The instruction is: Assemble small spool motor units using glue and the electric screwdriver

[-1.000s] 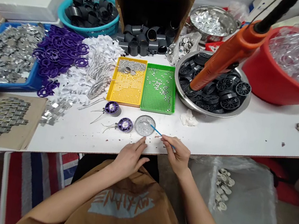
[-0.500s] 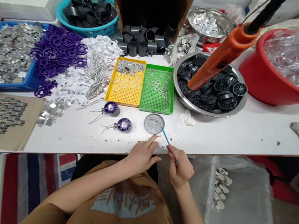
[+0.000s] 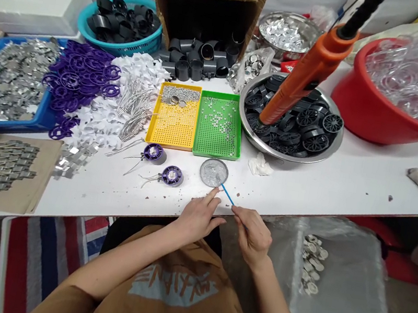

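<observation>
My right hand point(image 3: 252, 232) pinches a thin blue stick point(image 3: 227, 195), whose far tip rests at the lower right of a round shallow dish point(image 3: 209, 170) smeared with grey paste. My left hand point(image 3: 199, 216) lies on the table's front edge, fingers stretched out, with its fingertips by the dish's lower rim. To the left of the dish sit two round purple-and-black parts, one nearer point(image 3: 171, 175) and one farther point(image 3: 153, 152), each with wires trailing leftward. A crumpled white tissue point(image 3: 260, 165) lies right of the dish.
Behind the dish stand a yellow tray point(image 3: 170, 140) and a green tray point(image 3: 216, 149) of small parts. An orange electric screwdriver point(image 3: 304, 81) hangs over a metal bowl point(image 3: 333, 144) of black wheel-like parts. A red tub point(image 3: 393, 117) stands right; purple rings point(image 3: 73, 77) lie left.
The blue stick's tip has moved down and slightly left, toward the dish's lower rim. Both hands stay almost in place, and the whole view has shifted slightly.
</observation>
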`<move>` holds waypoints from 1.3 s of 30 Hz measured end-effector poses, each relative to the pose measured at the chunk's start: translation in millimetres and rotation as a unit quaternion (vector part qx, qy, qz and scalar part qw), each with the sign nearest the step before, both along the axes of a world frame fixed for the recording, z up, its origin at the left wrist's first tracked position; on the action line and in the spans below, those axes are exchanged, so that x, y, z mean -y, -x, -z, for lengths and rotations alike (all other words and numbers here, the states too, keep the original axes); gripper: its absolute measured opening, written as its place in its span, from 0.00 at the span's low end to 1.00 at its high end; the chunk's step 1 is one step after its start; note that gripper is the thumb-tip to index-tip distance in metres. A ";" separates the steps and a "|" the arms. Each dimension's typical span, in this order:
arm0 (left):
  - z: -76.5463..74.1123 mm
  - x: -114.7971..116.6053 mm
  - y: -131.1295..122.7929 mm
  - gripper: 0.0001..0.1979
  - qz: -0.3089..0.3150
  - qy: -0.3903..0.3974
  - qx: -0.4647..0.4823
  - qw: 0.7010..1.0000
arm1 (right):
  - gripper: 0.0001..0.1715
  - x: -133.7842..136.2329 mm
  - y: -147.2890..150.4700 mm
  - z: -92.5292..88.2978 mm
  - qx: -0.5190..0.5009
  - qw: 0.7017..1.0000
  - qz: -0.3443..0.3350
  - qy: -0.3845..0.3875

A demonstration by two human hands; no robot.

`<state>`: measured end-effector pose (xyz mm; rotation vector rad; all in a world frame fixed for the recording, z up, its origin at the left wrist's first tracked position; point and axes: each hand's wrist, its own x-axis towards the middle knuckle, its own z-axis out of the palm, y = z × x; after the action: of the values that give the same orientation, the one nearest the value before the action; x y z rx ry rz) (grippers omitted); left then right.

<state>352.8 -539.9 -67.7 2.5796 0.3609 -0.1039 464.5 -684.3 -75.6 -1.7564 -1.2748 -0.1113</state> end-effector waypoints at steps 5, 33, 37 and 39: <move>0.1 0.5 -1.4 0.19 -0.006 0.000 -0.003 1.000 | 0.18 2.0 2.5 4.7 -0.099 0.993 0.061 -0.034; 4.5 -2.1 8.9 0.11 -0.027 0.028 0.149 0.988 | 0.22 -23.8 -20.7 23.1 -0.613 0.722 0.245 -0.207; -4.5 -35.2 26.7 0.05 -0.146 -0.011 0.346 0.927 | 0.22 -27.5 -24.4 25.4 -0.628 0.715 0.234 -0.200; -7.3 -57.4 34.9 0.09 -0.229 -0.062 0.365 0.900 | 0.22 -30.3 -26.1 24.1 -0.624 0.723 0.221 -0.198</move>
<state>317.9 -482.5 -60.4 2.3553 0.6700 1.0488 490.6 -654.0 -99.7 -1.2209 0.1771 0.4468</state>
